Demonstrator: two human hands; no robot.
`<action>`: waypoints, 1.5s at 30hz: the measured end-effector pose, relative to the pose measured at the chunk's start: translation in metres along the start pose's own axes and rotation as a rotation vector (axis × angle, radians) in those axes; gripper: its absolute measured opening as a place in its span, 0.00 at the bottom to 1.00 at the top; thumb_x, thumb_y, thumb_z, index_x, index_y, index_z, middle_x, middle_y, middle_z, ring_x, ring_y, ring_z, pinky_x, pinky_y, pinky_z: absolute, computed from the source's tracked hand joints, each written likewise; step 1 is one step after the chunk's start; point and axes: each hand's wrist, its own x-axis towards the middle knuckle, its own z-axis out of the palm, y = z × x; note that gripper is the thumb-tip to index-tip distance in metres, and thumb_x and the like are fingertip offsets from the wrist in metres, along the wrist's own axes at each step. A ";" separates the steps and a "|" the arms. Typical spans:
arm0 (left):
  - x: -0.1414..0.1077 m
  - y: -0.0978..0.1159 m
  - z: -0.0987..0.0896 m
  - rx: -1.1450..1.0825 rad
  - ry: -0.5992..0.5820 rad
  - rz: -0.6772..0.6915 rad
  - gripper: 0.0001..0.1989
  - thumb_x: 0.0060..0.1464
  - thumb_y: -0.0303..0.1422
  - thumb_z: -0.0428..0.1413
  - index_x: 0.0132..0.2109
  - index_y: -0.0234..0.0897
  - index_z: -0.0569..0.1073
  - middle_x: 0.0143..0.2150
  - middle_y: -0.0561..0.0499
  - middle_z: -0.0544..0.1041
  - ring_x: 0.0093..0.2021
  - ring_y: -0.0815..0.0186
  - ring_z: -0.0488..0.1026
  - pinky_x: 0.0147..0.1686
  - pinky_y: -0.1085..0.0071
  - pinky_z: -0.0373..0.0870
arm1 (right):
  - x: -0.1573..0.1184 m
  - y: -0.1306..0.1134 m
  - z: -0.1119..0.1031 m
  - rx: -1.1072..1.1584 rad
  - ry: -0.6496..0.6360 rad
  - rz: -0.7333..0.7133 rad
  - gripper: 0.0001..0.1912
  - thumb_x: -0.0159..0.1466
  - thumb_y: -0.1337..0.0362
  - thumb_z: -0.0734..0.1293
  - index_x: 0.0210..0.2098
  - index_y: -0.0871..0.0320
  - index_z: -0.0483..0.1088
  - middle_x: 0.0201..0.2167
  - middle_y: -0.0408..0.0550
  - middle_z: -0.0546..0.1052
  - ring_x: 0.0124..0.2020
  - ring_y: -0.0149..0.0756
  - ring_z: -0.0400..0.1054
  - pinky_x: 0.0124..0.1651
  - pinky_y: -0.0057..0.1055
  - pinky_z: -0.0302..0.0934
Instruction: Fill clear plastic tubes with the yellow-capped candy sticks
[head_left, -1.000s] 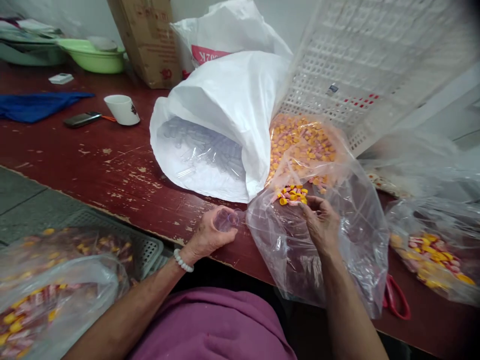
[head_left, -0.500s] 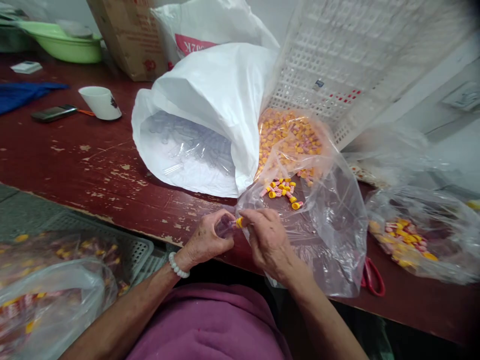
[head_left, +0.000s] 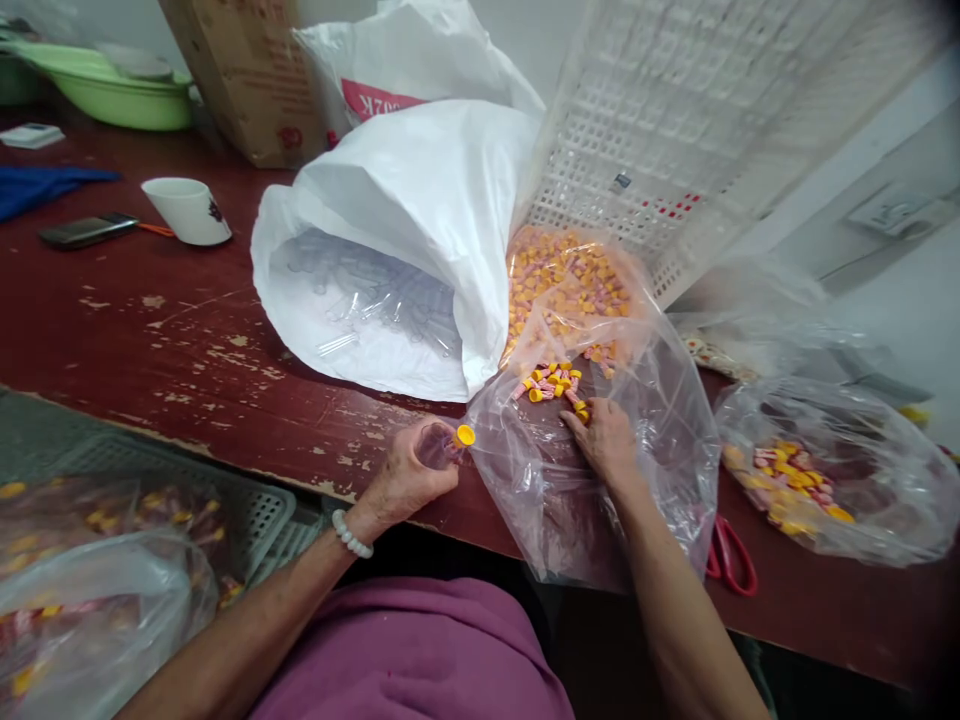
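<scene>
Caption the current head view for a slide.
Left hand grips clear tubes, one with a yellow cap; right hand is at small yellow-capped pieces.

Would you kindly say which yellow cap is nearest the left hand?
The yellow cap at the end of a clear tube in the left hand; all others are farther off.

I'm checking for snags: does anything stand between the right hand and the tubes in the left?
Nothing visible does: between the right hand and the clear tubes in the left hand, the clear bag just lies low on the table.
</scene>
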 end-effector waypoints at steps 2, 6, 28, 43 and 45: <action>-0.002 0.007 0.002 0.052 -0.014 0.058 0.12 0.36 0.21 0.56 0.32 0.36 0.70 0.29 0.52 0.73 0.30 0.69 0.69 0.32 0.74 0.65 | 0.001 0.004 0.001 -0.033 -0.060 0.054 0.19 0.62 0.51 0.61 0.42 0.60 0.70 0.40 0.57 0.73 0.40 0.45 0.68 0.39 0.37 0.60; -0.004 0.013 0.004 0.107 -0.055 0.089 0.11 0.38 0.21 0.55 0.33 0.36 0.71 0.30 0.52 0.72 0.30 0.69 0.68 0.32 0.74 0.64 | -0.003 0.002 -0.001 -0.062 -0.072 0.079 0.13 0.63 0.62 0.59 0.43 0.61 0.70 0.39 0.58 0.73 0.38 0.43 0.69 0.38 0.35 0.59; -0.004 0.014 0.007 0.421 -0.148 0.124 0.13 0.41 0.23 0.52 0.38 0.35 0.70 0.31 0.53 0.74 0.29 0.69 0.69 0.31 0.73 0.63 | -0.097 -0.097 -0.084 1.240 -0.338 -0.132 0.10 0.62 0.60 0.63 0.41 0.56 0.68 0.32 0.43 0.71 0.30 0.29 0.64 0.32 0.26 0.61; 0.002 -0.012 0.003 0.136 -0.079 0.035 0.12 0.37 0.20 0.50 0.33 0.34 0.67 0.28 0.56 0.69 0.29 0.71 0.66 0.30 0.75 0.63 | -0.038 -0.054 -0.022 0.570 0.248 -0.326 0.18 0.60 0.72 0.56 0.47 0.59 0.68 0.45 0.55 0.70 0.48 0.40 0.63 0.49 0.39 0.60; 0.001 -0.011 0.000 0.149 -0.093 0.052 0.12 0.38 0.20 0.51 0.34 0.34 0.67 0.29 0.55 0.70 0.30 0.70 0.67 0.32 0.75 0.64 | -0.007 -0.027 -0.006 0.356 0.222 -0.142 0.16 0.60 0.68 0.60 0.47 0.61 0.68 0.45 0.58 0.71 0.48 0.45 0.63 0.50 0.43 0.58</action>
